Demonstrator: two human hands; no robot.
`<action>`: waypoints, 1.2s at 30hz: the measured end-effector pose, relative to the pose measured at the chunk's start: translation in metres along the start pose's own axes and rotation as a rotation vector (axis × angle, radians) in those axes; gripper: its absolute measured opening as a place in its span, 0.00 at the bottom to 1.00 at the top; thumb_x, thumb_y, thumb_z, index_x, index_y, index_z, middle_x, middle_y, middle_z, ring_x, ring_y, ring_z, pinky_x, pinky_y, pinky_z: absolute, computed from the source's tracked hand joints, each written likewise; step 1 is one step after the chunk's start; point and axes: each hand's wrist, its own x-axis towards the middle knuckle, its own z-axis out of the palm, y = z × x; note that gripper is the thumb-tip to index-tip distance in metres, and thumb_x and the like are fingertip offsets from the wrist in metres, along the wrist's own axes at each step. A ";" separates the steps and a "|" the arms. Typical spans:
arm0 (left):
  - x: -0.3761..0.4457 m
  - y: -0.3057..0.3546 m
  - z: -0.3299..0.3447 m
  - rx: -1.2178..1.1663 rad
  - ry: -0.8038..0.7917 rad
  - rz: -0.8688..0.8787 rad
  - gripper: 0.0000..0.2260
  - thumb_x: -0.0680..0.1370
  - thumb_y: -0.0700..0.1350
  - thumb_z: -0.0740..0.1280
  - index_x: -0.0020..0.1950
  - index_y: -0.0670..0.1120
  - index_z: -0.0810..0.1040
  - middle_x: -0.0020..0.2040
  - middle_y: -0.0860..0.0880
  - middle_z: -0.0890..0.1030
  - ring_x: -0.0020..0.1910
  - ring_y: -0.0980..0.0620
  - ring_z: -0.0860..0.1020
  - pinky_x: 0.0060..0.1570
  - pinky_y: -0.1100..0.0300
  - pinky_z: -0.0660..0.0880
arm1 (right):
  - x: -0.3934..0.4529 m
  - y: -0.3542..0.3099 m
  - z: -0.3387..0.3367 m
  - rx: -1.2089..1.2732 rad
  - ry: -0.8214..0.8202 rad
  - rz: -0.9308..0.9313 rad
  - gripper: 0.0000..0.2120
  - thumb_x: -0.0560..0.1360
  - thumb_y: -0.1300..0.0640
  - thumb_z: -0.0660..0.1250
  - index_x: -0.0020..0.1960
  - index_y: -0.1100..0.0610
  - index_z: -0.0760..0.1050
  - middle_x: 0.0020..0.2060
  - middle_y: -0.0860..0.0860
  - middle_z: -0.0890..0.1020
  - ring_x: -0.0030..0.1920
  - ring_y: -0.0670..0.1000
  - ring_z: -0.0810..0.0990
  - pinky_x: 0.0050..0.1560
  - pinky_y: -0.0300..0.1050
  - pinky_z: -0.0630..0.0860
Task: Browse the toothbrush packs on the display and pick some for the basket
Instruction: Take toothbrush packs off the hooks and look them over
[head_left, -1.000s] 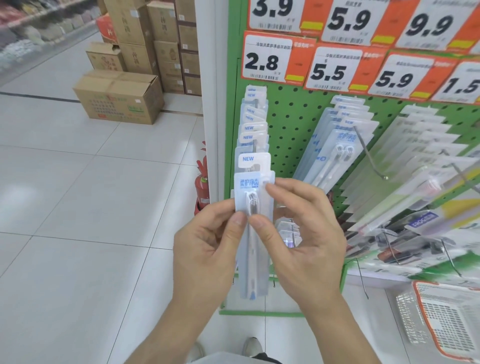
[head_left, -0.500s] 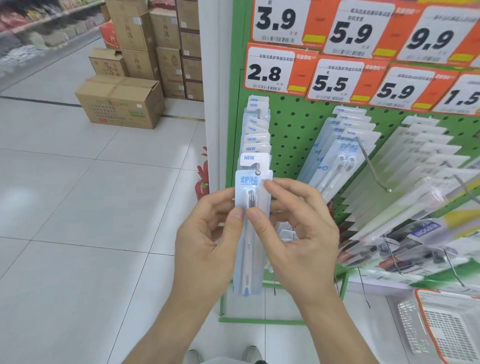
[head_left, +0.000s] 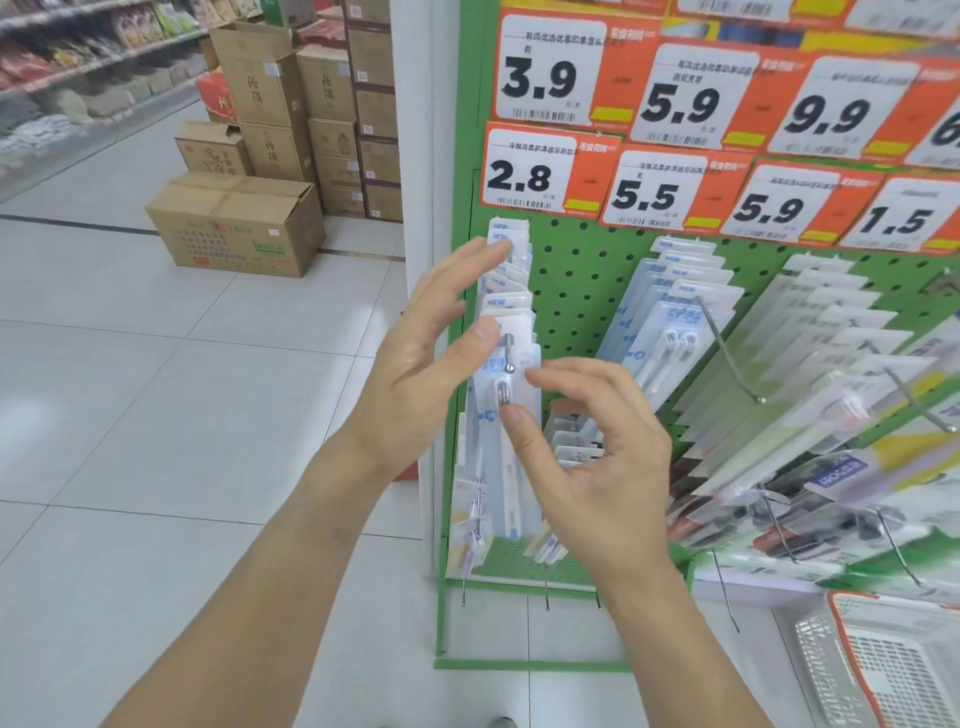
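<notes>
Two hands flank the front toothbrush pack (head_left: 511, 395), which hangs upright on its hook (head_left: 508, 353), long axis vertical. Right hand (head_left: 587, 457) is nearer, fingers curled loosely at its right edge, gripping nothing clearly; left hand (head_left: 431, 358) is spread apart. Pack is clear and pale blue; basket (head_left: 883, 670) sits lower right.

The single head view looks forward and down, close over both hands (head_left: 519, 410), facing the pegboard display (head_left: 582, 291) just beyond them.
</notes>
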 end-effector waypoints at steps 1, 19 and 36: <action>0.003 0.000 0.000 0.014 -0.008 0.000 0.19 0.83 0.46 0.60 0.75 0.53 0.69 0.78 0.51 0.67 0.79 0.51 0.61 0.77 0.43 0.60 | 0.003 0.000 -0.002 -0.020 0.002 -0.008 0.09 0.73 0.61 0.78 0.51 0.59 0.83 0.51 0.51 0.81 0.55 0.49 0.82 0.55 0.43 0.78; 0.017 -0.002 -0.008 0.301 -0.016 0.058 0.16 0.83 0.52 0.60 0.69 0.51 0.78 0.76 0.53 0.70 0.75 0.60 0.66 0.74 0.65 0.61 | 0.139 0.016 0.021 -0.226 -0.201 0.153 0.09 0.80 0.59 0.68 0.58 0.53 0.83 0.48 0.44 0.85 0.47 0.40 0.82 0.49 0.27 0.75; 0.021 0.008 -0.009 0.392 0.048 0.055 0.12 0.81 0.48 0.67 0.64 0.50 0.82 0.70 0.56 0.76 0.70 0.64 0.71 0.71 0.67 0.64 | 0.134 0.019 0.021 -0.326 -0.171 0.040 0.11 0.77 0.64 0.65 0.55 0.54 0.81 0.47 0.50 0.81 0.42 0.39 0.76 0.46 0.27 0.70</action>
